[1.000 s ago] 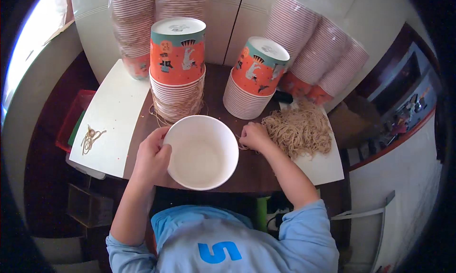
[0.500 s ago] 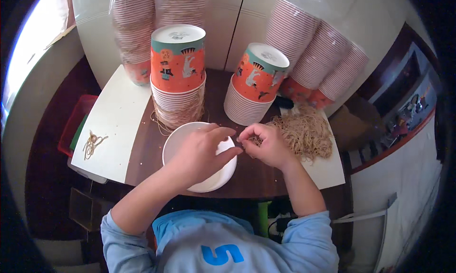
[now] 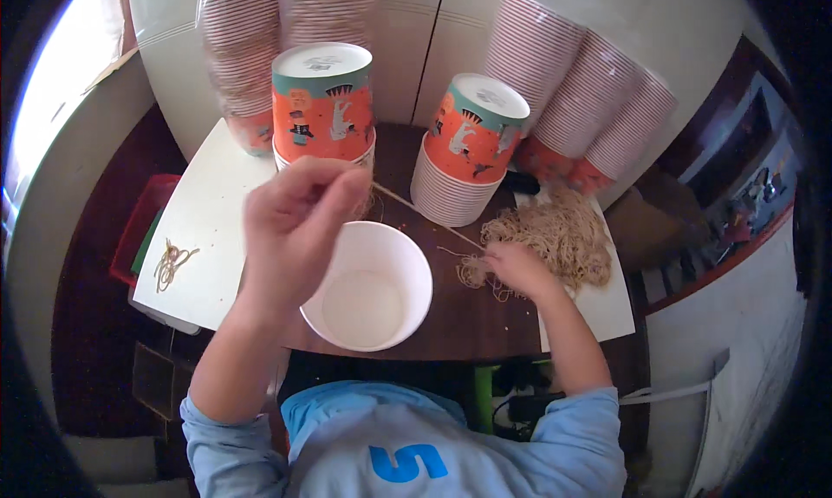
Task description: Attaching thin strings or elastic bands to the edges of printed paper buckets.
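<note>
My left hand [image 3: 295, 229] is raised, thumb and fingers pinched on one end of a light brown cord [image 3: 399, 199]. Down to the right the cord stretches taut to my right hand [image 3: 520, 268], whose fingers are closed on it at the edge of a tangled cord pile [image 3: 563, 234]. Below and between the hands, a white paper bucket [image 3: 412, 268] stands with its mouth up; only its bare inside shows. Behind my left hand rises a stack of upside-down orange and teal printed buckets [image 3: 322, 121], its lower part hidden by the hand.
Another upside-down bucket stack [image 3: 455, 182] stands right of centre. Plastic-wrapped bucket stacks [image 3: 238, 47] line the back left, with more wrapped stacks [image 3: 568, 99] at the back right. A few loose cords [image 3: 173, 264] lie on the table's white left side [image 3: 204, 212].
My hands have parted: the left rose up and leftward, the right moved right to the pile. A cord now stretches between them, and the bucket's mouth is uncovered.
</note>
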`<state>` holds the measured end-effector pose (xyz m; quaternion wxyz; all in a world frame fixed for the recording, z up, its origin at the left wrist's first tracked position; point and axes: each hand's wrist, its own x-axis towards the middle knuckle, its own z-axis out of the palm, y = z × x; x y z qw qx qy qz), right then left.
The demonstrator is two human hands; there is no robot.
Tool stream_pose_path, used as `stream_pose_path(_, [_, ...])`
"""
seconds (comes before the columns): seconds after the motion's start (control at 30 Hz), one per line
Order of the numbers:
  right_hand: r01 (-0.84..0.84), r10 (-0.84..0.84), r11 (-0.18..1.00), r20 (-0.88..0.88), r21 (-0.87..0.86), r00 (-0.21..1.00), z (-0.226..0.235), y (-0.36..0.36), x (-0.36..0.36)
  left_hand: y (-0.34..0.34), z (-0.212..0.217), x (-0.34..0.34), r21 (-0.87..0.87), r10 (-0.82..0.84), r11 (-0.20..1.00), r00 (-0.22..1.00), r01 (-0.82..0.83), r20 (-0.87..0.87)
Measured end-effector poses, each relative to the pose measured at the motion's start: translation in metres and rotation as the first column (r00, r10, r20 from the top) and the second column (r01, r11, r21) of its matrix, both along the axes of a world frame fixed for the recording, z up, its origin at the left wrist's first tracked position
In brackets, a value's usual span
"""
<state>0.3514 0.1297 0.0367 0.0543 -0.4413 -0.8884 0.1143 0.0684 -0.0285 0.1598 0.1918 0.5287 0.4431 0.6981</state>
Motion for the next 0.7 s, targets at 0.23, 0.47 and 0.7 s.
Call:
stream_pose_path(0.23, [0.018, -0.063, 0.971, 0.184, 0.239, 0.981, 0.067, -0.051, 0.01, -0.045, -0.011, 0.003, -0.097, -0.184, 0.98, 0.977, 0.174, -0.105])
stream_pose_path(0.47, [-0.66, -0.003, 0.638, -0.858, -0.397, 0.513, 0.102, -0.137, -0.064, -0.055, -0.03, 0.041, -0.091, -0.272, 0.962, 0.908, 0.256, -0.318])
stream_pose_path(0.7, [-0.493, 0.201, 0.863, -0.821, -0.11, 0.535, 0.077, -0.161, -0.085, -0.087, -0.064, 0.028, -0.239, -0.213, 0.956, 0.965, 0.172, -0.154])
